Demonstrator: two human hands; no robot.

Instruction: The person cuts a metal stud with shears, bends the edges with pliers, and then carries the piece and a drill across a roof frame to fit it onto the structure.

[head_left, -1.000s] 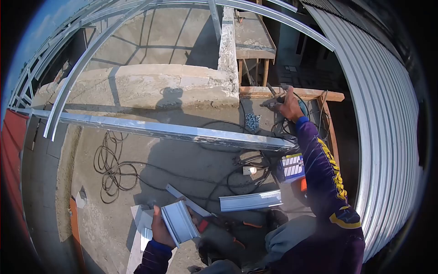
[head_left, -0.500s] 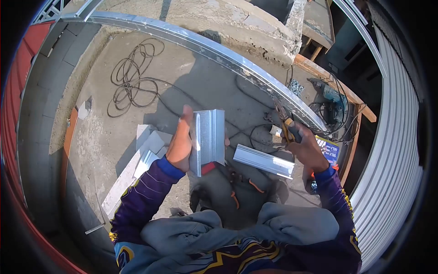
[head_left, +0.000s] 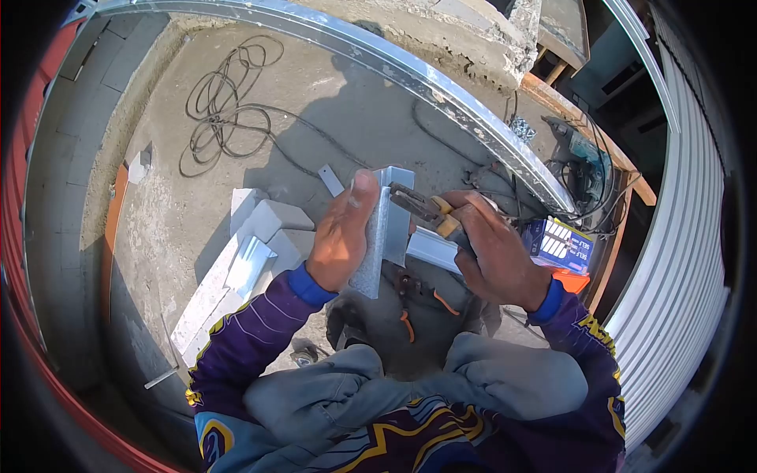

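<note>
My left hand (head_left: pixel 343 234) grips a short piece of galvanised metal channel (head_left: pixel 385 230) and holds it upright in front of me. My right hand (head_left: pixel 493 252) is closed on the yellow handles of metal snips (head_left: pixel 422 206). The snips' jaws touch the upper right edge of the channel. Another short channel piece (head_left: pixel 432 251) lies on the concrete just behind my hands, partly hidden by them.
A long metal beam (head_left: pixel 410 79) crosses the concrete floor above my hands. A coiled black cable (head_left: pixel 225 110) lies far left, a power drill (head_left: pixel 583 158) and a blue box (head_left: pixel 561 244) at right. Cut metal offcuts (head_left: pixel 252 252) lie left. Corrugated sheeting (head_left: pixel 678 236) fills the right.
My right hand has brought the snips leftwards to the channel's edge. My left hand has turned the channel edge-on and moved it slightly right. The view shifted a little.
</note>
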